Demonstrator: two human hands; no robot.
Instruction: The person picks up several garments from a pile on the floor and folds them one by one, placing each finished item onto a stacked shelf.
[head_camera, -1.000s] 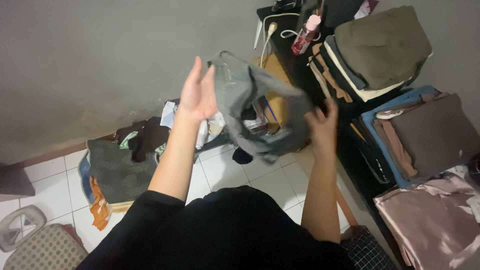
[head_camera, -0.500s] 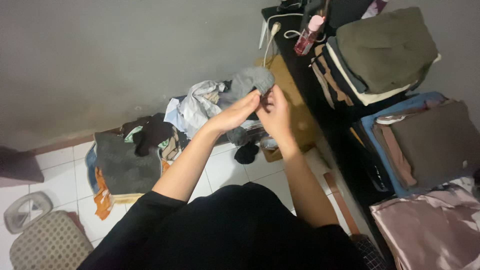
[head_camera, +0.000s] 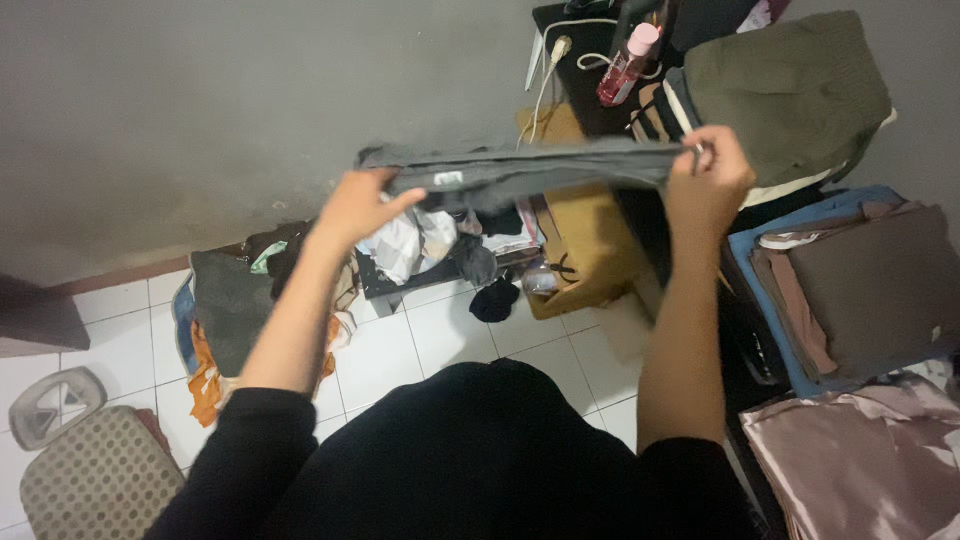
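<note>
Grey cloth, a folded garment (head_camera: 530, 170), hangs stretched flat between both hands above the tiled floor (head_camera: 400, 350). At nine o'clock the left hand (head_camera: 355, 205) pinches one end; at three o'clock the right hand (head_camera: 710, 175) clenches the other. Behind it, toward twelve, stands what looks like a pink-capped bottle (head_camera: 628, 62).

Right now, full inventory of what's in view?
garment: 1, grey, stretched between both hands
bottle: 1, pink-red, on dark shelf top right
folded stack: 1, olive on top, right shelf
folded brown cloth: 1, on blue mat, right
satin cloth: 1, pinkish, bottom right
loose clothes pile: 1, mixed, floor by wall
left hand: grips garment's left end
right hand: grips right end
</note>
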